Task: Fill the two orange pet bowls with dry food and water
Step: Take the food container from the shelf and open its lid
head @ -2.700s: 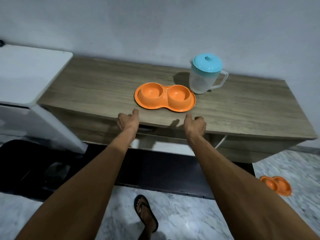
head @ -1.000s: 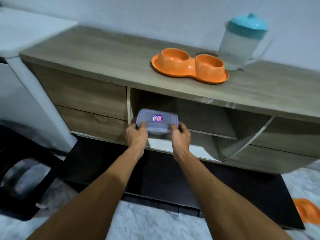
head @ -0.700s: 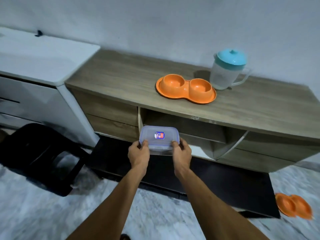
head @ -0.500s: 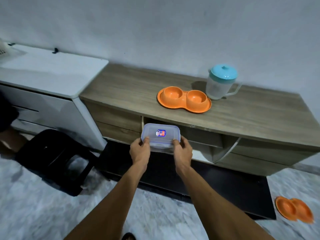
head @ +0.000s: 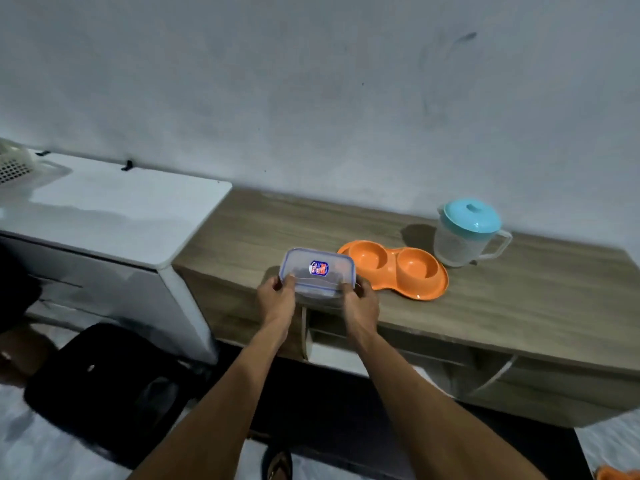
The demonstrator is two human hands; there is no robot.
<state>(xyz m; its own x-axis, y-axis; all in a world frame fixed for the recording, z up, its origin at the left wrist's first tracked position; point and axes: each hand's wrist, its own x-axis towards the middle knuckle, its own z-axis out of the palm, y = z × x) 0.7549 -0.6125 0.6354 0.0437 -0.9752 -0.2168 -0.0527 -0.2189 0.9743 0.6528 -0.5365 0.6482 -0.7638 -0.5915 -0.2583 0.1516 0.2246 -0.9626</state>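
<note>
Step in hand, as I judge it: getting the dry food to the work surface. Both hands grip one clear rectangular plastic box with a blue-rimmed lid and a small label [head: 317, 271]. The left hand [head: 275, 299] has its fingers curled round the box's left end and the right hand [head: 360, 303] round its right end. The box is level over the front edge of the grey-brown wooden sideboard top [head: 519, 296]. Cannot tell whether its base touches the wood. The lid is on. Contents do not show through.

The orange plastic twin-bowl pet dish [head: 394, 268] lies flat on the sideboard, just right of the box and apart from it. Both wells look dry and bare. Behind its right end, near it, stands a translucent plastic jug with a turquoise lid [head: 467, 237], handle to the right. Water level not readable.

Next move probably calls for setting the box down clear of the edge, freeing a hand to lift the lid, then tipping food into one well.

Count: boxes, one. Twin dishes on the sideboard, one, with two wells. Jugs, one. Hands, two, both occupied. An orange scrap at the lower right corner [head: 616, 474] is cut off and cannot be identified.
</note>
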